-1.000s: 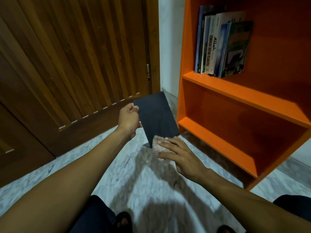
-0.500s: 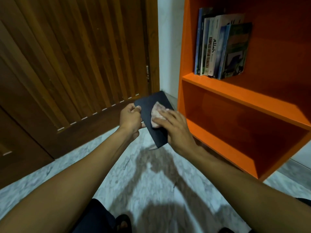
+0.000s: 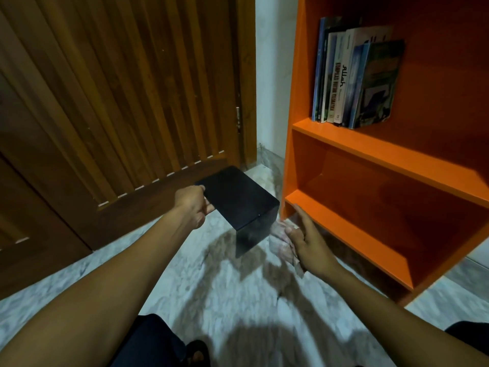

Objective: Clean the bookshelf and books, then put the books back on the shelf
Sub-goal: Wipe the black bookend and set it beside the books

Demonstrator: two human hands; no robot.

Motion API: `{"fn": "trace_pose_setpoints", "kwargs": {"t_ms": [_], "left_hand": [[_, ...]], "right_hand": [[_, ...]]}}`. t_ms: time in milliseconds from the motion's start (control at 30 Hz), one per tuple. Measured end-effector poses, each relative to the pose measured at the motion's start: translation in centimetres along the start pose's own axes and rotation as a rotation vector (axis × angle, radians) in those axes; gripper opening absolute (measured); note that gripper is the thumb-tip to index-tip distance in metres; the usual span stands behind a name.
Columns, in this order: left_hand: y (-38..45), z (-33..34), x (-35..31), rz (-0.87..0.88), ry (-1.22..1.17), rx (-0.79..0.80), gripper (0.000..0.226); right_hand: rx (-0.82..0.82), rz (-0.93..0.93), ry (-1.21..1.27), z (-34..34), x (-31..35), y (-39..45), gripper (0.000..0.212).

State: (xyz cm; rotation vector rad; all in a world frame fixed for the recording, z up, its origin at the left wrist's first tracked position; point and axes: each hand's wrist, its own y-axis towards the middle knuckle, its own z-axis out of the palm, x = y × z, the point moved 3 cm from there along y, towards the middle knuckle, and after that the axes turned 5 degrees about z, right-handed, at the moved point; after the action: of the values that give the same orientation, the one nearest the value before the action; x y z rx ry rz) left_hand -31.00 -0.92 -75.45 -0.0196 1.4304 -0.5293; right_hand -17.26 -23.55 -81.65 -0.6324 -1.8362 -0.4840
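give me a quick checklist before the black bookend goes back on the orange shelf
1. Left hand grips the black bookend by one edge: ok.
2. Right hand free to help: not ok, it rests on the cloth.
3. Books standing on the upper shelf: ok, though the outer one leans.
4. Room beside the books for the bookend: ok.
5. Bookend wiped all over: cannot tell.

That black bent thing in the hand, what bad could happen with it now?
The left hand pinches the black bookend by one edge only, so it might slip and hit the marble floor. The cloth looks loosely held under the right hand and could drop too.
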Motion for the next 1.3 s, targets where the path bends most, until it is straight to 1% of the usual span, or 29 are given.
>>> {"fn": "trace_pose_setpoints", "kwargs": {"t_ms": [33, 67, 133, 167, 200, 300, 333, 433, 500, 567, 633, 733, 767, 800, 833, 867, 900, 933, 967, 1000, 1067, 1100, 1133, 1233, 1300], "left_hand": [[-0.2, 0.1, 0.1, -0.035, -0.018, 0.023, 0.030], [-0.4, 0.2, 0.2, -0.067, -0.031, 0.038, 0.028], [-0.8, 0.4, 0.2, -0.104, -0.050, 0.054, 0.025], [-0.9, 0.4, 0.2, -0.114, -0.052, 0.067, 0.025], [-1.0, 0.6, 0.2, -0.118, -0.046, 0.086, 0.023], [-2.3, 1.4, 0.3, -0.072, 0.080, 0.175, 0.013], [-3.1, 1.7, 0.2, -0.028, 0.162, 0.230, 0.015], [-5.3, 3.1, 0.2, 0.122, 0.380, 0.487, 0.026], [-6.0, 3.8, 0.6, 0.196, 0.428, 0.599, 0.029], [-5.7, 4.1, 1.0, 0.222, 0.393, 0.614, 0.033], [-5.2, 4.3, 1.4, 0.209, 0.350, 0.580, 0.036], [-4.8, 4.1, 1.9, 0.165, 0.341, 0.553, 0.034], [-4.7, 4.0, 2.0, 0.150, 0.346, 0.550, 0.034], [-4.7, 3.9, 2.1, 0.139, 0.350, 0.545, 0.034], [-4.6, 3.8, 2.1, 0.129, 0.345, 0.542, 0.034], [-4.6, 3.8, 2.2, 0.121, 0.338, 0.542, 0.034], [-4.6, 3.8, 2.3, 0.115, 0.328, 0.545, 0.034], [-4.7, 3.9, 2.4, 0.109, 0.320, 0.548, 0.035], [-4.8, 4.2, 2.5, 0.100, 0.304, 0.552, 0.035], [-4.9, 4.6, 2.6, 0.091, 0.280, 0.556, 0.036], [-5.3, 5.4, 2.5, 0.070, 0.192, 0.545, 0.038], [-5.4, 5.7, 2.4, 0.061, 0.145, 0.525, 0.039], [-5.3, 5.9, 2.2, 0.051, 0.112, 0.496, 0.041], [-4.7, 5.4, 2.2, 0.023, 0.060, 0.443, 0.042], [-4.4, 4.9, 2.3, 0.005, 0.045, 0.421, 0.042]], "right_hand": [[0.055, 0.026, -0.017, -0.3, 0.4, 0.3, 0.051], [0.091, 0.035, -0.045, -0.6, 0.7, 0.6, 0.048], [0.143, 0.038, -0.060, -1.0, 1.4, 1.1, 0.026], [0.157, 0.041, -0.070, -1.1, 1.6, 1.3, 0.018], [0.168, 0.051, -0.064, -1.1, 1.8, 1.4, 0.017], [0.154, 0.090, -0.029, -1.3, 2.2, 1.4, 0.020], [0.138, 0.113, -0.008, -1.4, 2.3, 1.6, 0.021], [0.093, 0.213, 0.046, -2.1, 2.5, 2.3, 0.023], [0.091, 0.275, 0.092, -2.8, 2.6, 2.7, 0.026], [0.119, 0.316, 0.159, -3.4, 3.0, 2.6, 0.024], [0.117, 0.349, 0.292, -4.0, 3.4, 2.4, 0.026], [0.041, 0.401, 0.501, -5.0, 3.1, 2.4, 0.039], [-0.036, 0.413, 0.570, -5.4, 3.1, 2.7, 0.041], [-0.130, 0.405, 0.633, -5.8, 2.9, 3.0, 0.038], [-0.234, 0.369, 0.654, -6.2, 3.0, 3.3, 0.030], [-0.336, 0.318, 0.614, -6.5, 3.3, 3.7, 0.022], [-0.414, 0.242, 0.524, -6.5, 3.9, 3.9, 0.019], [-0.455, 0.159, 0.407, -6.2, 4.5, 4.1, 0.020], [-0.446, 0.070, 0.294, -5.5, 5.1, 4.3, 0.022], [-0.400, -0.028, 0.154, -4.5, 5.6, 4.3, 0.025], [-0.295, -0.209, -0.219, -1.8, 5.2, 4.7, 0.035], [-0.283, -0.262, -0.387, -0.5, 4.9, 4.7, 0.043], [-0.301, -0.297, -0.490, 0.4, 4.5, 4.7, 0.051], [-0.341, -0.405, -0.590, 1.8, 3.8, 3.9, 0.069], [-0.297, -0.462, -0.635, 2.5, 2.5, 3.3, 0.075]]}}
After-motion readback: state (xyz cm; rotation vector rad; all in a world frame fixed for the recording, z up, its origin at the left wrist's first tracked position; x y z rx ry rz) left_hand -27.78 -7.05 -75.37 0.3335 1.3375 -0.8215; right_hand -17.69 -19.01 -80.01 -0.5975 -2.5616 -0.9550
